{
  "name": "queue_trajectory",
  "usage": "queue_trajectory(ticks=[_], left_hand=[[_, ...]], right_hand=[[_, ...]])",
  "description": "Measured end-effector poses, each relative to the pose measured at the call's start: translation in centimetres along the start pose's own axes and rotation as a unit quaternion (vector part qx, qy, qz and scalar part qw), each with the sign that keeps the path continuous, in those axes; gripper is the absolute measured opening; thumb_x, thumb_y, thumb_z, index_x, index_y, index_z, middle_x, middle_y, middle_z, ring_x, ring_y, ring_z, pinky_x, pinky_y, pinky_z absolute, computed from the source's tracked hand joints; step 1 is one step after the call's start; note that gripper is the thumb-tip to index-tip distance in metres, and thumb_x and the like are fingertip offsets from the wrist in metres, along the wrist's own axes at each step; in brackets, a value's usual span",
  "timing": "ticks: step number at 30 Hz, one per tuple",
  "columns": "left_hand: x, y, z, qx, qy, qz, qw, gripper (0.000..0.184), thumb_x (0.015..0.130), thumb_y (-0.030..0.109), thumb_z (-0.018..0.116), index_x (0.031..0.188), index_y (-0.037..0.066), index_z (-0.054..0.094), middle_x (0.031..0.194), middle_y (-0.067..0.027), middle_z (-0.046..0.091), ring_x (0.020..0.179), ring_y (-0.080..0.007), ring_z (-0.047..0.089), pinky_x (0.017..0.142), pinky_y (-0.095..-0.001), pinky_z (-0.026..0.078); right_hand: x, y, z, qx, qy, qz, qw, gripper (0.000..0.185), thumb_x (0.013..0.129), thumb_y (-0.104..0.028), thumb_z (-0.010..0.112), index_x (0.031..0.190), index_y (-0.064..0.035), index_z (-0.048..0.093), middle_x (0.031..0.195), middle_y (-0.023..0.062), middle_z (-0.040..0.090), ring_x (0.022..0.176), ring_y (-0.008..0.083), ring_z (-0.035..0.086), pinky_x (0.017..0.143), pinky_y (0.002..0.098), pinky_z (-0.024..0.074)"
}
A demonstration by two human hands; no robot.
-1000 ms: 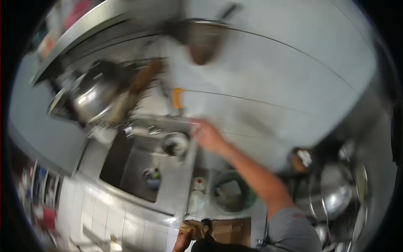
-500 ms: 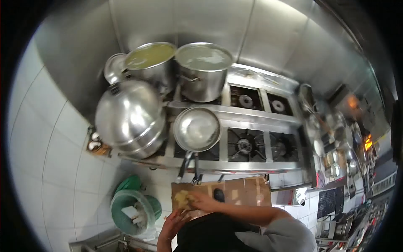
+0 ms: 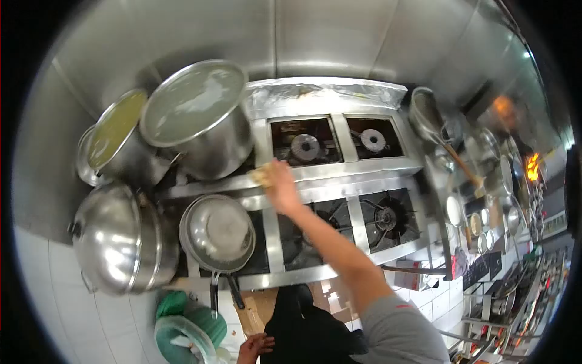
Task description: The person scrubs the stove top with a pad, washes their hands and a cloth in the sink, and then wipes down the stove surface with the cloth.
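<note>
My right hand (image 3: 282, 189) reaches over the stove (image 3: 327, 173) with its fingers closed on a yellowish cloth (image 3: 260, 175), which touches the steel strip between the back and front burners. To its left stands a tall pot of cloudy liquid (image 3: 197, 106). Frying pans (image 3: 218, 233) sit on the front left burner, handles toward me. Low in the view, my left hand (image 3: 257, 346) is near my dark apron (image 3: 303, 327), its fingers curled; whether it holds anything is too small to tell.
A pot of yellow liquid (image 3: 118, 130) and a large domed steamer (image 3: 112, 239) stand at the left. A green bin (image 3: 209, 324) is on the floor below. Ladles, bowls and a flame (image 3: 532, 167) show at the right.
The view has swung from the sink to the stove. My right hand, earlier near my left hand with the cloth, has moved forward onto the stove top; my left hand stays low.
</note>
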State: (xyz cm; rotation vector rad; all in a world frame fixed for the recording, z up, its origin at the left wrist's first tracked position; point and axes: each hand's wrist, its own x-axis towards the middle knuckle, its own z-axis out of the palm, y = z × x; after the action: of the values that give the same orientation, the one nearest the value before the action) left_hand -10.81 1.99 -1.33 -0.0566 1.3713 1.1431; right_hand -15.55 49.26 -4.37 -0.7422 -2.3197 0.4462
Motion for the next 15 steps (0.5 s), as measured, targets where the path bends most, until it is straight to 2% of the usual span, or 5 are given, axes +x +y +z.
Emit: queue_trajectory(ticks=[2,5,9,13,15], left_hand=[[2.2,0.6,0.5,-0.016,-0.031,-0.022,0.999,0.048,0.089,0.034,0.058,0.122,-0.001,0.05,0.106,-0.0142,0.063,0.095,-0.0233,0.061,0.08,-0.0354,0.05],[6.1,2.4,0.7,0.022,-0.04,-0.089,0.995,0.047,0.09,0.033,0.057,0.122,0.0,0.051,0.106,-0.0139,0.063,0.095,-0.0232,0.061,0.08,-0.0352,0.05],[8.1,6.2,2.4,0.051,-0.059,-0.08,0.994,0.044,0.091,0.031,0.056,0.12,0.0,0.051,0.105,-0.0134,0.063,0.095,-0.0231,0.061,0.081,-0.0337,0.05],[9.1,7.6,3.5,0.042,-0.07,-0.084,0.993,0.04,0.091,0.029,0.055,0.118,0.0,0.052,0.103,-0.0127,0.063,0.094,-0.0223,0.062,0.081,-0.0331,0.05],[10.3,6.6,3.3,0.043,-0.068,-0.09,0.993,0.039,0.091,0.029,0.055,0.118,0.001,0.053,0.102,-0.0125,0.063,0.093,-0.0219,0.062,0.081,-0.0328,0.05]], right_hand=[[1.0,0.4,4.6,-0.035,-0.146,0.027,0.988,0.058,0.079,-0.042,0.061,0.126,-0.009,0.049,0.144,0.0279,0.02,0.133,0.0504,0.008,0.109,0.0543,0.0126],[1.5,4.4,7.7,0.019,-0.114,-0.076,0.99,0.036,0.081,-0.028,0.059,0.112,-0.01,0.056,0.138,0.0253,0.033,0.132,0.0446,0.022,0.11,0.0513,0.0153],[-4.8,18.3,0.4,0.07,0.013,-0.025,0.997,0.027,0.086,-0.012,0.047,0.111,-0.0046,0.054,0.132,0.0264,0.041,0.128,0.0424,0.032,0.108,0.048,0.023],[-10.7,30.1,-18.6,0.141,0.143,0.486,0.85,0.026,0.087,-0.015,0.049,0.108,-0.0052,0.058,0.111,0.0216,0.059,0.102,0.0339,0.058,0.091,0.0419,0.0438],[-11.2,33.3,-25.0,-0.26,0.077,0.391,0.879,0.025,0.081,-0.019,0.056,0.101,-0.0045,0.06,0.085,0.0172,0.067,0.078,0.0317,0.066,0.068,0.0406,0.0513]])
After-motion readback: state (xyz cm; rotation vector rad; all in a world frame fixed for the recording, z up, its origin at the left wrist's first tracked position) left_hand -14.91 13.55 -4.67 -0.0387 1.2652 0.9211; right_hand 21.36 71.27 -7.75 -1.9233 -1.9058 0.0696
